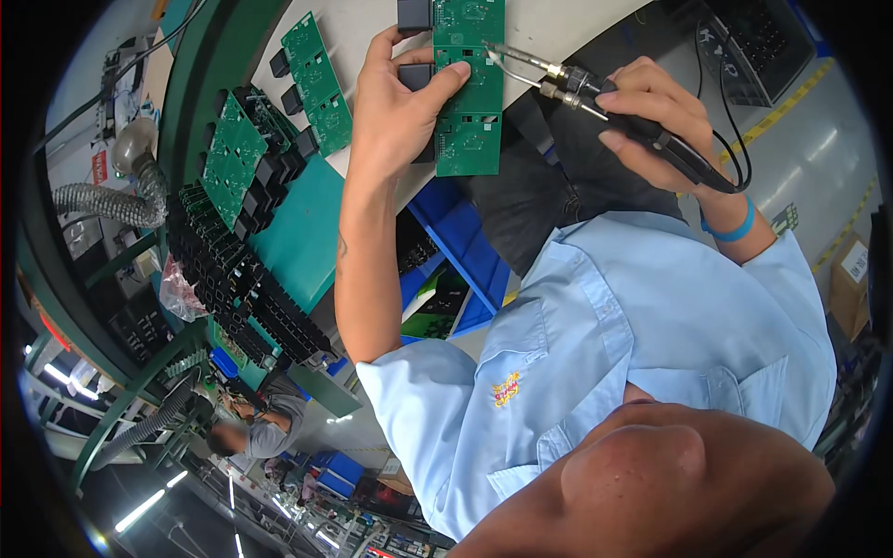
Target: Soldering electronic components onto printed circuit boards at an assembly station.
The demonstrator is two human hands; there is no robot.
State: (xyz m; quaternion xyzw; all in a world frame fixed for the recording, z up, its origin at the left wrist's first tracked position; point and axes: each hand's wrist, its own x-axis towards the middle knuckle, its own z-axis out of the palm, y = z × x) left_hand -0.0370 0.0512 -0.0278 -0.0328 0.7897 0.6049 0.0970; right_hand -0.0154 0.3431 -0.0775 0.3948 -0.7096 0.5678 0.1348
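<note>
My left hand [400, 107] grips a long green circuit board panel [474, 144] with black block-shaped parts along its left side. The thumb lies pressed on the board's face, and the other fingers go behind it or around the black blocks. In my right hand [656, 102] is a black soldering iron [665, 149], its cable looping past the wrist. The iron's metal tip and a thin curved tube beside it point left at the upper part of the panel. Whether the tip touches the board I cannot tell.
Left of my hand, another green panel [316, 84] lies on the white bench top [567, 23]. Further left are stacked boards [235, 153] and a long row of black parts [246, 279] by a teal mat [296, 237]. A blue bin [465, 246], a ribbed hose [107, 200] and a co-worker [270, 432] also show.
</note>
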